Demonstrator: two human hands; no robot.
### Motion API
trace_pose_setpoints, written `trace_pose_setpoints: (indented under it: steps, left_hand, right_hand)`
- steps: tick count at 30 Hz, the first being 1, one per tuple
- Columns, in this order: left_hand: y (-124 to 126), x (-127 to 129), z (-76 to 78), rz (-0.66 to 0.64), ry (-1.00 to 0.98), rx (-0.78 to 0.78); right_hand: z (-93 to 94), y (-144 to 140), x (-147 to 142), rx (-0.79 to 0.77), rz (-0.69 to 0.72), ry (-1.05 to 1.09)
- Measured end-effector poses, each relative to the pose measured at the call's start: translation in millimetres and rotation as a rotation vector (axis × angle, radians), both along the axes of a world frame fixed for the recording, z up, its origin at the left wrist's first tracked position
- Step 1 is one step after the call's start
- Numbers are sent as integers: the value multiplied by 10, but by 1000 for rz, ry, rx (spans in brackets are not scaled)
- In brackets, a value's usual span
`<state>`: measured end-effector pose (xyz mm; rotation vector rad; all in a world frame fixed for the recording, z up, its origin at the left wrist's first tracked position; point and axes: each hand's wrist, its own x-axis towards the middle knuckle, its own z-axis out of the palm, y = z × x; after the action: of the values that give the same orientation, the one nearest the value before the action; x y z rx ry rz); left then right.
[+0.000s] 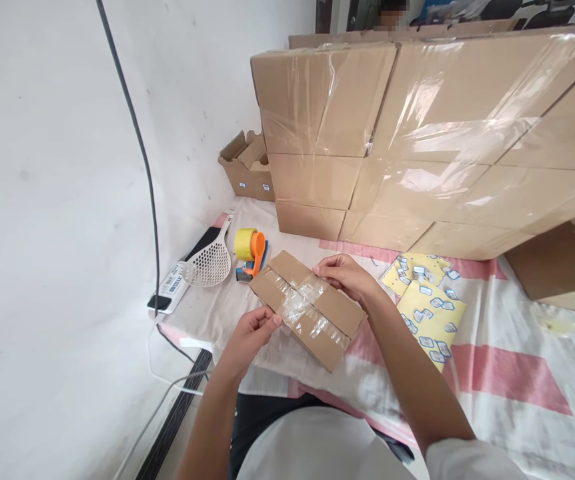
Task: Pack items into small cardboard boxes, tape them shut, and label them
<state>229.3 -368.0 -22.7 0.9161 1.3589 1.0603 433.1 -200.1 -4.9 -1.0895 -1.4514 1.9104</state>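
A flat cardboard box point(335, 307) with clear tape across its middle is tilted between my two hands, above the cloth. My left hand point(252, 337) pinches its near left edge between thumb and fingers. On the far right edge, my right hand point(346, 275) grips the cardboard with fingertips and thumb. Just past the box's left corner sits a tape dispenser point(257, 252) with an orange handle, a blue base and a yellow roll of tape point(244, 244). The underside of the box is hidden.
A white slotted skimmer point(211, 263) lies left of the tape. Stacked, film-wrapped cartons point(317, 133) form a wall behind. Yellow sheets with stickers point(430, 317) lie right, near my forearm. A small open carton point(248, 175) stands at the back left. A cable point(140, 147) hangs along the wall.
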Motion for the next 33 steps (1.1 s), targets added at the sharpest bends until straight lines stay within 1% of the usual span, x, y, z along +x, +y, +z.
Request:
trace_pose_setpoints:
  steps: [2, 3, 7, 9, 12, 14, 18, 21, 27, 33]
  left_hand:
    - [-12, 9, -8, 10, -15, 1]
    - [-17, 15, -9, 14, -21, 2]
    - [-30, 30, -12, 26, -33, 1]
    - [-31, 32, -25, 31, -35, -3]
    - [-41, 31, -74, 44, -38, 2]
    - [-62, 27, -128, 57, -47, 7]
    - [-120, 18, -256, 105, -71, 2]
    - [-127, 43, -335, 146, -53, 6]
    - [-2, 163, -483, 241, 136, 46]
    - [29, 158, -581, 268, 215, 55]
  right_hand:
    - [-13, -4, 1, 0, 9, -3]
    - [-13, -10, 4, 29, 10, -6]
    - [5, -41, 28, 256, -14, 14]
    - [4, -29, 43, 291, 11, 41]
    - [-49, 36, 63, 231, 133, 72]
    - [-129, 81, 68, 182, 197, 58]
    - [-339, 92, 36, 118, 277, -54]
    - [-439, 52, 3, 87, 325, -72]
    - [-487, 61, 10, 41, 338, -4]
    - [-525, 78, 58, -11, 389, -17]
